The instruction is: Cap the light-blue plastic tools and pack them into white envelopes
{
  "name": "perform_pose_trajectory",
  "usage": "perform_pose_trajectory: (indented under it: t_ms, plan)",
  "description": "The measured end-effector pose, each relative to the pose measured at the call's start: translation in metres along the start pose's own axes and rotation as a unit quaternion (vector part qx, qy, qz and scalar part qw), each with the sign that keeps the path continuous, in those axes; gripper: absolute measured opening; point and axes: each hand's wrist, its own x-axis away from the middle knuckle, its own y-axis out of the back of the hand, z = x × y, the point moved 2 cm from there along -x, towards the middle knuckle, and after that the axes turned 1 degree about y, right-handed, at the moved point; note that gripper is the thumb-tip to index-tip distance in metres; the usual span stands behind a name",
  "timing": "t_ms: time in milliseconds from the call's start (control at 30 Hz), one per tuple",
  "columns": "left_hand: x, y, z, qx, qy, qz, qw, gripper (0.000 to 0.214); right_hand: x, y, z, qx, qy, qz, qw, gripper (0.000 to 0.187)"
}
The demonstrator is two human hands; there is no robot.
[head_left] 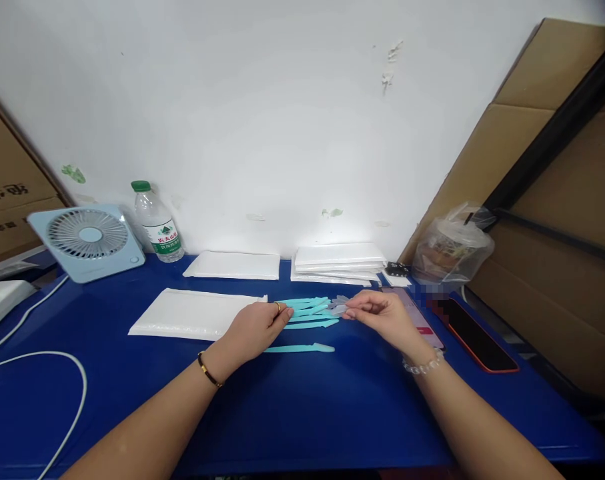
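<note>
Several turquoise eyebrow razors (309, 325) lie side by side on the blue table, between my two hands. My left hand (259, 328) is closed, thumb against fingers, on the handle end of one razor in the bunch. In a pinch, my right hand (379, 316) grips a small translucent blade cap (338, 310) near the razors' blade ends; more clear caps seem to lie just behind it. Nearer to me, a single razor (302, 348) rests apart from the others, its handle end partly hidden by my left hand. A white padded envelope (182, 313) lies flat under and beside my left wrist.
Along the wall are another white envelope (235, 265) and a stack of envelopes (339, 260). A blue fan (89, 243) and water bottle (159, 223) stand left, with white cables (85, 380). On the right are phones (482, 337) and a bagged cup (452, 247).
</note>
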Motion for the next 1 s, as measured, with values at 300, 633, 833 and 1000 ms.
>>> perform_pose_trajectory:
  t_ms: [300,633,833,1000]
  plan:
    - [0.002,-0.009,-0.006,-0.026,-0.039,0.015,0.999,0.049,0.002,-0.02,-0.007,-0.019,-0.024,0.041,0.999,0.014]
    - [0.002,-0.025,-0.012,-0.045,-0.104,0.029,0.993,0.033,-0.006,0.012,-0.008,0.282,0.053,0.038,0.957,0.013]
    - [-0.003,-0.027,-0.007,-0.062,-0.094,-0.012,0.994,0.021,-0.01,0.017,-0.028,0.422,0.043,0.081,0.902,0.012]
    - [-0.009,-0.03,0.0,-0.081,-0.078,0.003,0.994,0.014,-0.01,0.004,-0.027,0.446,0.06,0.116,0.886,0.013]
